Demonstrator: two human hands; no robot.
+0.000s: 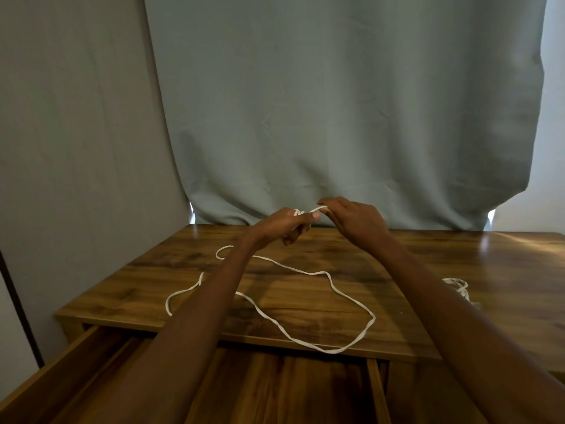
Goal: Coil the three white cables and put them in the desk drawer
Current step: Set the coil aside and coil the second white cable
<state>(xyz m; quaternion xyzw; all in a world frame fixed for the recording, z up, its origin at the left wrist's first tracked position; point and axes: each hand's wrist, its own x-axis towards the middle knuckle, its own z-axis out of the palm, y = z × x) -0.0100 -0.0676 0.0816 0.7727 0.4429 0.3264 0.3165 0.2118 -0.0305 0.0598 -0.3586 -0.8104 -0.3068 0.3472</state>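
Note:
A long white cable (333, 286) lies in loose loops across the wooden desk (443, 258). Its upper end is lifted off the desk, wound around the fingers of my left hand (284, 226), which is closed on it. My right hand (351, 221) pinches the same cable just to the right, between thumb and fingertips. A second white cable (458, 286) lies bunched on the desk at the right, partly hidden behind my right forearm. Below the desk's front edge the drawer (94, 362) stands pulled out, with nothing visible inside it.
A grey-blue curtain (336, 102) hangs behind the desk, and a grey wall (76, 117) stands at the left. The desk's left edge runs close to that wall.

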